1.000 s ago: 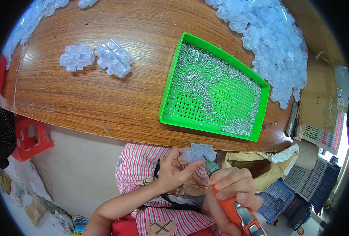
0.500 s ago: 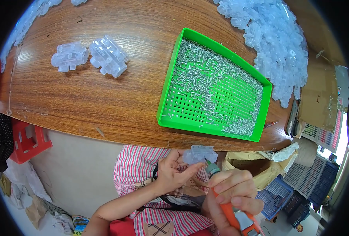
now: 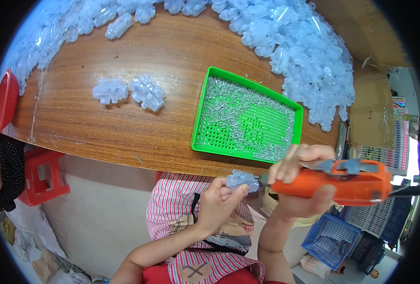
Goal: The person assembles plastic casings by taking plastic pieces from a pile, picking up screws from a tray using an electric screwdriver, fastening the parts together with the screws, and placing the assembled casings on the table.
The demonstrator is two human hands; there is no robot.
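Note:
My left hand (image 3: pixel 217 206) pinches a clear plastic housing (image 3: pixel 242 181) between thumb and fingers, just off the table's front edge. Wrapped round an orange electric screwdriver (image 3: pixel 345 185) is my right hand (image 3: pixel 286 164). The screwdriver lies nearly level, its tip pointing left at the housing's right end; whether they touch is too small to tell. Beyond my hands, a green perforated tray (image 3: pixel 229 153) holds many small silver screws (image 3: pixel 224 97). Two similar clear housings, one (image 3: pixel 110 91) beside the other (image 3: pixel 147 93), lie on the table to the left of the tray.
A large heap of clear plastic parts (image 3: pixel 314 71) runs along the table's far side. Cardboard (image 3: pixel 371 104) stands at the right. A red basket (image 3: pixel 6 102), red stool (image 3: pixel 44 177) and part of another person (image 3: pixel 9 165) are at left. A blue crate (image 3: pixel 330 241) sits lower right.
My right hand has swung the screwdriver from a steep slant to nearly level, with its tip at the housing's right end. The left hand has turned the housing. The whole view has shifted.

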